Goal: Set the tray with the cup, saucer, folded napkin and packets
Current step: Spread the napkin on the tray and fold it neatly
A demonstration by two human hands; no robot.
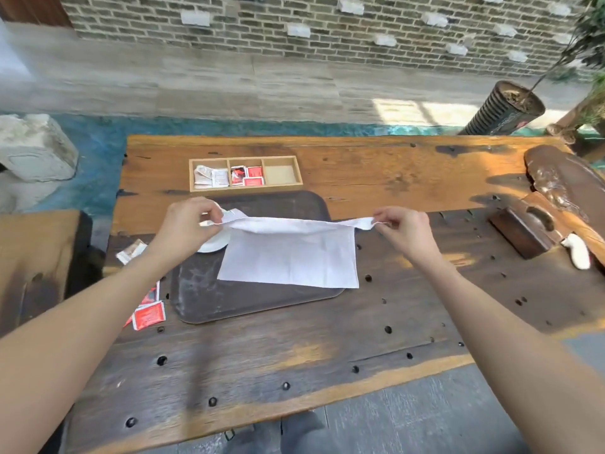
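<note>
A white cloth napkin (291, 253) hangs stretched between my two hands above a dark brown tray (248, 303). My left hand (188, 221) pinches its left upper corner, my right hand (402, 227) its right upper corner. The napkin's lower edge rests on the tray and overhangs the tray's right side. A white saucer (214, 245) stands on the tray's left part, mostly hidden by my left hand; I cannot make out the cup. Red packets (149, 316) and a pale packet (131, 252) lie on the table left of the tray.
A wooden three-compartment box (245, 173) behind the tray holds pale and red packets; its right compartment is bare. On the right lie a dark wooden block (520, 232), a gnarled wood slab (563, 181) and a small white object (577, 253). The table has several holes.
</note>
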